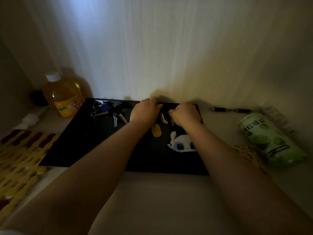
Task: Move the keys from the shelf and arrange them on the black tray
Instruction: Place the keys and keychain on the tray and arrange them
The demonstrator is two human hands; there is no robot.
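Note:
A black tray (81,139) with a white pixel-art figure lies on the shelf against the wall. A bunch of keys (108,111) with a blue fob rests at its far left. Both my hands are over the tray's far edge. My left hand (144,111) lies knuckles-up beside a yellow tag (156,131) and a small silver key (164,118); its fingers are hidden. My right hand (185,113) is closed, pinching a silver key (171,118) that hangs down onto the tray.
An orange juice bottle (63,95) stands at the back left, with a small white bottle (31,118) lying near it. A yellow and red mat (20,160) lies left. A green roll package (271,141) and a black pen (230,109) lie right.

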